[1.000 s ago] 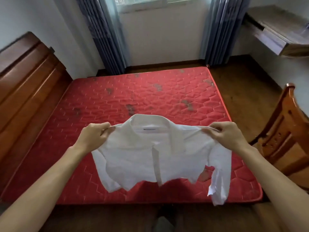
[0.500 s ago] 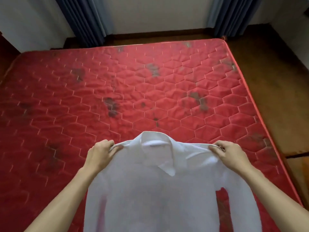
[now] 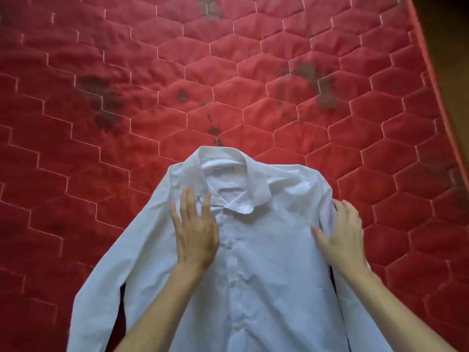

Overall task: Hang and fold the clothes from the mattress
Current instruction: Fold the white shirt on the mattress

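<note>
A white button-up shirt (image 3: 266,270) lies front side up on the red quilted mattress (image 3: 228,80), collar pointing away from me and both sleeves spread down its sides. My left hand (image 3: 194,232) lies flat on the shirt's chest just left of the collar, fingers straight. My right hand (image 3: 341,235) rests on the right shoulder seam, fingers spread and slightly bent over a fold of cloth there. The shirt's lower part runs out of view at the bottom.
The mattress carries several dark stains (image 3: 104,102) in its middle. Its right edge (image 3: 431,80) runs diagonally at the far right, with dark wooden floor (image 3: 454,47) beyond it.
The shirt went from hanging by its shoulders in my grip to lying flat on the mattress. Both hands let go of the shoulders and now rest on the cloth. My view tilted down.
</note>
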The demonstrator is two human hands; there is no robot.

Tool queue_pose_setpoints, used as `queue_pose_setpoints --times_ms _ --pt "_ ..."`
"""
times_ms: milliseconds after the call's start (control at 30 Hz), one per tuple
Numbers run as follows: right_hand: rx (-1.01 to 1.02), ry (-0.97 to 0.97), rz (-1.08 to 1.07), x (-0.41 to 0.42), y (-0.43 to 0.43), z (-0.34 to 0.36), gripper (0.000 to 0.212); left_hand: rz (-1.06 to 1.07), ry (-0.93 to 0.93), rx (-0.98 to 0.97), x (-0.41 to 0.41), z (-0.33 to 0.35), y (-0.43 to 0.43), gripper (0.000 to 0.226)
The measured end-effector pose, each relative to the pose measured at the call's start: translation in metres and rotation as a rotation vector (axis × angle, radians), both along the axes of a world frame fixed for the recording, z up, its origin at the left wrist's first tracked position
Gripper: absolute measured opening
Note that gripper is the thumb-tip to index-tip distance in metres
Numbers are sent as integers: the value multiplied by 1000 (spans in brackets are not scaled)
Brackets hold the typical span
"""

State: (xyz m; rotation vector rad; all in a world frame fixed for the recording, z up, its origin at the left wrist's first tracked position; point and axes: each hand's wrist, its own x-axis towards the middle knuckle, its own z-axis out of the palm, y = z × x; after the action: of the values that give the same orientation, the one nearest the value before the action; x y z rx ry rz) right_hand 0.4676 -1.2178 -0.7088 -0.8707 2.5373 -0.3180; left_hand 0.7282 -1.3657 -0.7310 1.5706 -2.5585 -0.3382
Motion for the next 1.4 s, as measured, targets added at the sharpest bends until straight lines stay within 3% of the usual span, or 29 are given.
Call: queue_pose_setpoints --times_ms 100,200,300,433,533,733,867,1000,1067,1133,1200,1333,1400 --pt "55 -10 -254 14 65 1 88 -158 53 110 -41 3 70 67" --pt "268 -55 -325 31 136 2 92 -320 61 236 -75 2 127 69" --pt "361 -77 -335 33 191 -1 75 -436 21 327 -105 5 160 66" --pt "269 -39 -274 -14 217 0 19 -524 -82 379 -137 12 179 71" --pt "96 -7 -296 -82 212 9 12 -531 -143 370 -154 15 183 65" --pt "-164 91 -197 -221 163 34 26 -529 -181 300 -200 21 173 45" --pt "-251 -12 -410 -252 160 37 43 -508 -166 266 -260 21 175 54" --pt "-4 -167 -648 -241 205 18 59 -529 -166 281 -318 18 190 79" --pt "179 -230 -519 -219 228 11 64 -542 -189 299 -337 18 202 86" --pt "246 -207 -373 -204 243 6 54 -563 -225 311 -346 19 211 87" --pt "162 -259 -376 -208 252 3 40 -572 -257 306 -348 19 217 79" --pt "-264 -511 -901 -256 272 21 12 -559 -277 268 -342 18 224 49" --pt "-385 -458 -1050 -284 286 35 8 -545 -271 262 -341 16 226 40"
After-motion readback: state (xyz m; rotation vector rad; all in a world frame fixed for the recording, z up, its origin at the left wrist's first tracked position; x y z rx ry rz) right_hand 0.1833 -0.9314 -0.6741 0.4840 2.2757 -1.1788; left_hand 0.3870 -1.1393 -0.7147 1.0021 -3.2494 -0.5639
